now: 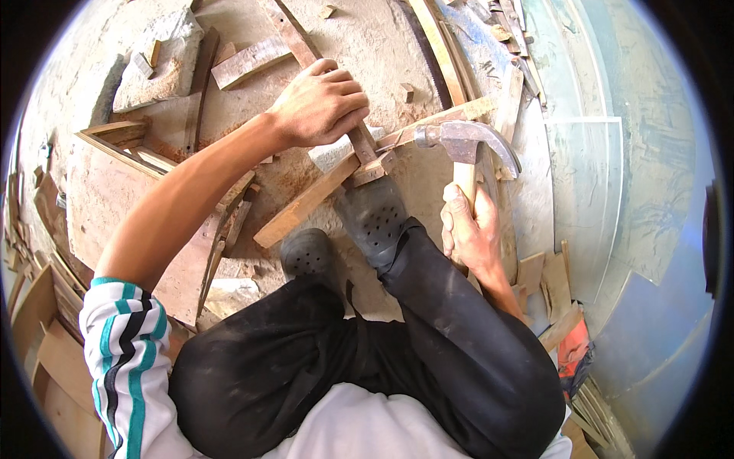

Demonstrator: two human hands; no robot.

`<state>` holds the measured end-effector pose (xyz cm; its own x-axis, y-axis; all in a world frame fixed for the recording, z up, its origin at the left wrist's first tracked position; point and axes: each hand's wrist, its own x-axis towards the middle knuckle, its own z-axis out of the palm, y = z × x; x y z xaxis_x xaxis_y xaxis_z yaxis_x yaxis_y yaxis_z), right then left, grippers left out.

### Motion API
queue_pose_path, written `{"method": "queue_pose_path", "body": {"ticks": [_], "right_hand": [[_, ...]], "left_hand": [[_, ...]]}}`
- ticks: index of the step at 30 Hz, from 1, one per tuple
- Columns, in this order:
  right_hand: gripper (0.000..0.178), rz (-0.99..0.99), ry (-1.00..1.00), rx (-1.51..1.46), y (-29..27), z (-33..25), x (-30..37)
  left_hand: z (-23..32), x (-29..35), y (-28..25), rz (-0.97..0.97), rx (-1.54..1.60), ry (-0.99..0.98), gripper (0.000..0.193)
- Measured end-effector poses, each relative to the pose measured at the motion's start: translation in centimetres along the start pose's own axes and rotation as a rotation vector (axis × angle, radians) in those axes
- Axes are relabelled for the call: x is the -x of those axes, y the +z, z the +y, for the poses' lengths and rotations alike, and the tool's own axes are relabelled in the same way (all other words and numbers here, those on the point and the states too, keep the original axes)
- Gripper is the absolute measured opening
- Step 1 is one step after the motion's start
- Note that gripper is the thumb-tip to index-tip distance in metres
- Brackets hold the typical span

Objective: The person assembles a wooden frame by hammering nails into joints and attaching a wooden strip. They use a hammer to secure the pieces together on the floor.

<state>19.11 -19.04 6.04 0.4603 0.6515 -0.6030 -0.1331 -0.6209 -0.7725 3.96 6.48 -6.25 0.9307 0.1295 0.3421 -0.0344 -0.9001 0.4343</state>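
My left hand (323,103) is closed around a narrow reddish wooden slat (294,38) that runs up and away from me. My right hand (470,233) grips the pale wooden handle of a claw hammer (462,141), whose rusty metal head hangs just above a long wooden strip (306,203) lying diagonally across the ground. The slat and the strip cross under a small wooden block (373,170), close to the hammer head. My black perforated shoe (375,218) presses on the strip near that crossing. A second black shoe (306,252) rests to its left.
Offcuts and planks litter the dusty ground, with a flat plywood sheet (107,199) at left and a concrete slab (164,65) at upper left. Long battens (440,46) lie at the top. A pale sheet (585,191) covers the right side, and stacked boards (554,291) sit by my right knee.
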Motion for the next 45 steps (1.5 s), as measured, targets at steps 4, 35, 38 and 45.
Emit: {"method": "queue_pose_path", "body": {"ticks": [4, 35, 38, 45], "right_hand": [[0.029, -0.011, -0.027, -0.021, 0.0, 0.2, -0.8], [0.029, -0.058, 0.084, 0.049, 1.0, 0.5, -1.7], [0.022, 0.028, -0.078, -0.077, -0.5, -0.6, -0.8], [0.024, 0.022, -0.129, -0.065, -1.0, -0.3, -0.7]], "left_hand": [[-0.9, 0.9, 2.1, 0.078, -0.105, 0.042, 0.024], [-3.6, 0.2, 3.5, -0.028, -0.205, 0.211, 0.017], [-3.4, -0.5, 3.5, 0.117, -0.145, 0.272, 0.021], [-1.8, 0.5, 1.1, -0.097, -0.325, 0.132, 0.035]]}}
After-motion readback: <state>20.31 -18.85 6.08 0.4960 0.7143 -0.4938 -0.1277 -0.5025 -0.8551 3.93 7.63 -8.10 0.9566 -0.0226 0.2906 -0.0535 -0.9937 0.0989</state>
